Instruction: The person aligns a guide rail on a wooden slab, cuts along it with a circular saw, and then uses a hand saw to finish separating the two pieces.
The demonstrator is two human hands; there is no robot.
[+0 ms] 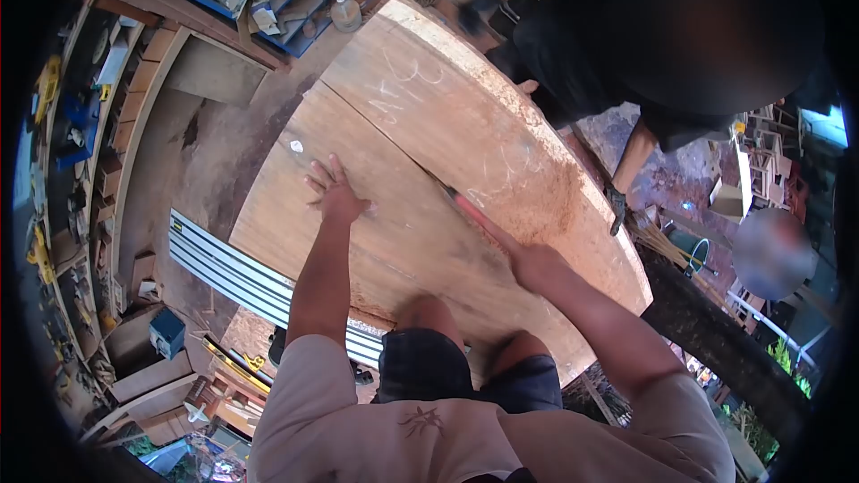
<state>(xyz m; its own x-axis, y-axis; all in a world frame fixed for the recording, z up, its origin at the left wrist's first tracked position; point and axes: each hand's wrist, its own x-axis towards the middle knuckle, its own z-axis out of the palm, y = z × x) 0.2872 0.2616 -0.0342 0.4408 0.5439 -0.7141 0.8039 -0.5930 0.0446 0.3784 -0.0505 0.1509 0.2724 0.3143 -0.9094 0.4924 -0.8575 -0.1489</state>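
Note:
A large wooden panel (376, 233) with chalk marks fills the middle of the view, under my knees. My left hand (333, 199) lies flat on its left part, fingers spread. My right hand (540, 268) is closed around a long red-handled tool (476, 213). Its narrow dark tip rests over a dark straight line (371, 123) that runs across the panel toward the far left edge. My fingers hide the tool's near end. Sawdust (546, 201) lies on the panel right of the tool.
Another person (573, 63) in dark clothes is at the panel's far right side, one gloved hand (616, 206) by its edge. Striped metal lengths (228, 259) lie at the left. A blue shelf (295, 0) with jars stands at the back.

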